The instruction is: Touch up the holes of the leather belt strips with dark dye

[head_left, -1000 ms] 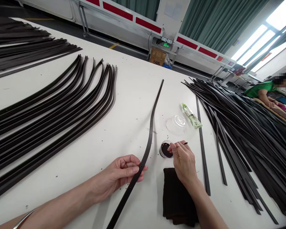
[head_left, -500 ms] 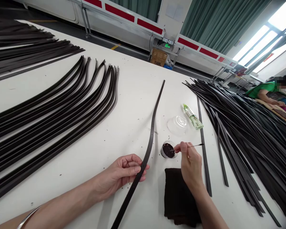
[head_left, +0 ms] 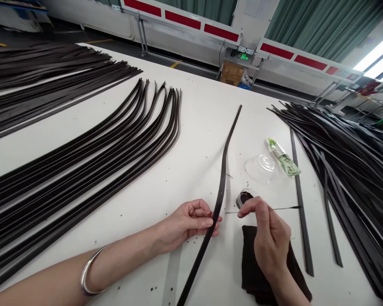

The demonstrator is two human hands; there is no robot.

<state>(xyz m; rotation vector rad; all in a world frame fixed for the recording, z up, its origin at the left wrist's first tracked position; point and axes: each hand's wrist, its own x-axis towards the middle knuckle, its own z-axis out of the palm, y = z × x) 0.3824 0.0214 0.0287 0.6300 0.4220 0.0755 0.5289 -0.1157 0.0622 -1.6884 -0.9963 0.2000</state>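
Note:
My left hand (head_left: 191, 223) pinches a long dark strap (head_left: 221, 187) between thumb and fingers. The strap slants from the bottom edge up to a narrow far end, with small holes along it. In my right hand (head_left: 271, 233) is a thin stick (head_left: 282, 208), its pale fine tip pointing at the strap, apart from it, and its darkened end pointing right. Just beyond my right fingers stands a small clear cup (head_left: 242, 196) with dark paste inside, partly hidden by the hand. A folded dark cloth (head_left: 249, 263) lies under my right wrist.
Several dark straps (head_left: 92, 157) lie in curved rows at left, with more piled behind. A loose heap of straps (head_left: 347, 157) covers the right side. A clear plastic lid or cup (head_left: 261, 168) and a green-white tube (head_left: 284, 157) lie past the paste cup.
The thin stick has come out of the paste cup and moved towards the strap. My left hand keeps its pinch on the strap. The whole view has shifted, so things appear further right.

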